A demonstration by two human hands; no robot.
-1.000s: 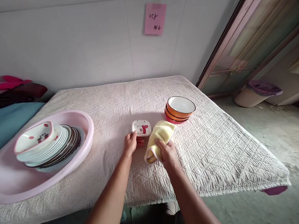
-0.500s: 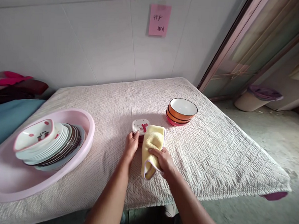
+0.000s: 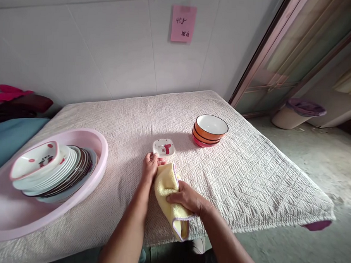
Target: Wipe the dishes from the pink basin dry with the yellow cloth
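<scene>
A small white dish [image 3: 164, 148] with rounded corners and a red printed figure is held by its near left edge in my left hand [image 3: 150, 168]. The thumb lies at the rim and the other fingers reach under the near side. My right hand [image 3: 187, 197] grips a folded yellow towel [image 3: 165, 182] with a purple edge. The towel hangs on the near side of the dish, close to my left fingers, and hides part of them. Whether the dish rests on the bed cover or is slightly raised, I cannot tell.
Stacked orange and red bowls [image 3: 210, 129] stand right of the dish on the quilted cover [image 3: 129, 118]. At left is a pink basin [image 3: 103, 159] holding a patterned bowl [image 3: 36, 160] and stacked plates [image 3: 72, 169]. A lined bin [image 3: 295, 115] stands on the floor.
My right hand has drawn the towel down toward me, off the near right side of the dish. The dish shows more fully, still in my left hand. The view has shifted slightly right.
</scene>
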